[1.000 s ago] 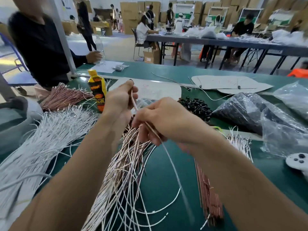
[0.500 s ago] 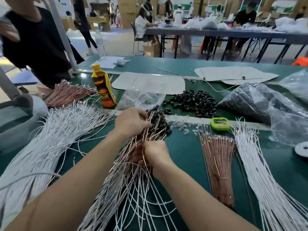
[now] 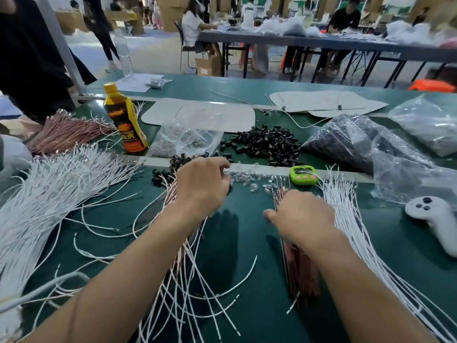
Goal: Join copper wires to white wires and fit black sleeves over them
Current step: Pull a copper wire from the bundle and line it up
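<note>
Moved: our right hand (image 3: pixel 304 216) has left the middle bundle, where it sat just under the other hand half a second ago, and now lies further right on the copper wires (image 3: pixel 300 273). Our left hand (image 3: pixel 202 186) has stayed at the head of that bundle.
Left side: knuckles up, fingers curled down over the top of the joined wires (image 3: pixel 183 280), with the fingertips (image 3: pixel 222 180) beside a scatter of clear bits (image 3: pixel 247 180). We cannot tell whether they pinch anything.
Right side: the back of the hand faces us, thumb stuck out to the left, fingers hidden beneath it on the copper strands. We cannot tell if they grip one.
Bundle: the joined wires fan out loosely on the green worktop (image 3: pixel 247 323) under our left forearm.
Copper: a straight bunch running toward us from under the right hand, just left of a sheaf of white wires (image 3: pixel 346 219).
Stock: we see a big white heap (image 3: pixel 49 194) at far left, with a copper heap (image 3: pixel 66 132) behind it.
Sleeves: the black sleeves (image 3: pixel 267 142) lie piled beyond both hands, with a few more near the left hand.
Nearby: an orange bottle (image 3: pixel 125 120), a green timer (image 3: pixel 303 174), plastic bags (image 3: pixel 358 144) and a white controller (image 3: pixel 435 219).
</note>
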A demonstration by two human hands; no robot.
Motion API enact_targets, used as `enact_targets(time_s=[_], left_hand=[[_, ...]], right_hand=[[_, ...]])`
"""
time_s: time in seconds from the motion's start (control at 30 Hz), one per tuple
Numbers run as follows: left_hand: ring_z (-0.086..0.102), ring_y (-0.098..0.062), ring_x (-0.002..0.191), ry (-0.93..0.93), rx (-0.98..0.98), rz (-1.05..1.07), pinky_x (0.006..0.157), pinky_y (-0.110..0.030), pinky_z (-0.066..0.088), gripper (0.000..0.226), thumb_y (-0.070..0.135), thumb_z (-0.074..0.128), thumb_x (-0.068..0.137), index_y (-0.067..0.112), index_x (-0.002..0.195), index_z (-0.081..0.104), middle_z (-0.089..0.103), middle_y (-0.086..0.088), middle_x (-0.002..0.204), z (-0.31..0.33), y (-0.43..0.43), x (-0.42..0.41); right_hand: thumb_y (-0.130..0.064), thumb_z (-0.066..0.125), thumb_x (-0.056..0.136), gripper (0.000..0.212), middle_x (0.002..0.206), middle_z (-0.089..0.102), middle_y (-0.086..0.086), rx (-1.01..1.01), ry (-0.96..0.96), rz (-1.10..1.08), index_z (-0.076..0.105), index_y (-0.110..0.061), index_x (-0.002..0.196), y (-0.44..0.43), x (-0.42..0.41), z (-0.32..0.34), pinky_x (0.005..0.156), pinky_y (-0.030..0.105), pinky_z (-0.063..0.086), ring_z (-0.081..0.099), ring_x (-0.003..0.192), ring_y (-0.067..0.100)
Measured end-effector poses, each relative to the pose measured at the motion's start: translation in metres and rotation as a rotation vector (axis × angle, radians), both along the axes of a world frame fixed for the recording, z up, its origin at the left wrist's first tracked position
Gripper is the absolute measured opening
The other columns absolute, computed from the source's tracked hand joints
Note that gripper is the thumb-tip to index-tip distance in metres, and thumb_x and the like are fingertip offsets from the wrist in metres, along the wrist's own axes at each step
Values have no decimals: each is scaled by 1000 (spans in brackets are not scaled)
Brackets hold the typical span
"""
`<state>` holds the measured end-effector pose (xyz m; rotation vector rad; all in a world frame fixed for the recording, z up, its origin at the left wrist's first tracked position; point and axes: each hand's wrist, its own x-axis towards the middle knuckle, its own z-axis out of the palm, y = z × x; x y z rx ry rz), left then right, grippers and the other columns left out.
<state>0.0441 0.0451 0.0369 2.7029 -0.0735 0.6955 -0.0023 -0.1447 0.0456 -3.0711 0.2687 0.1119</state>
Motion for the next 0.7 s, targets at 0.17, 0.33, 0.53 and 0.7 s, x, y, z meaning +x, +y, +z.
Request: enact_targets(time_s=[0.17, 0.33, 0.53, 0.7], left_hand=[[69, -19, 101, 232, -52, -81, 78, -28, 47, 21, 35, 63, 92, 42, 109, 74, 76, 11, 107, -13, -61, 4], [70, -19, 94, 356, -32, -113, 74, -29, 51, 19, 33, 62, 86, 40, 94, 77, 77, 12, 98, -22, -84, -2], [70, -16, 71, 732, -490, -304, 66, -28, 54, 24, 40, 71, 92, 21, 79, 79, 78, 2, 77, -22, -83, -2], [66, -11, 63, 924, -898, -581, 55, -18, 48, 16, 24, 69, 96, 12, 95, 78, 78, -7, 82, -12, -88, -5]], right_hand=[[-30, 68, 93, 19, 108, 71, 5, 19, 10, 82, 52, -20, 89, 0, -2, -18, 69, 33, 41, 70, 100, 31], [-32, 68, 88, 26, 96, 65, 6, 93, 32, 61, 47, -18, 84, -15, 7, -20, 69, 30, 41, 66, 89, 30], [-15, 66, 82, 16, 72, 70, 13, 639, -48, -123, 70, -4, 71, -55, 29, -15, 60, 40, 50, 66, 72, 31], [-13, 61, 90, 26, 54, 66, 7, 1169, -494, -258, 67, -12, 65, -53, 41, -17, 56, 42, 45, 54, 48, 15]])
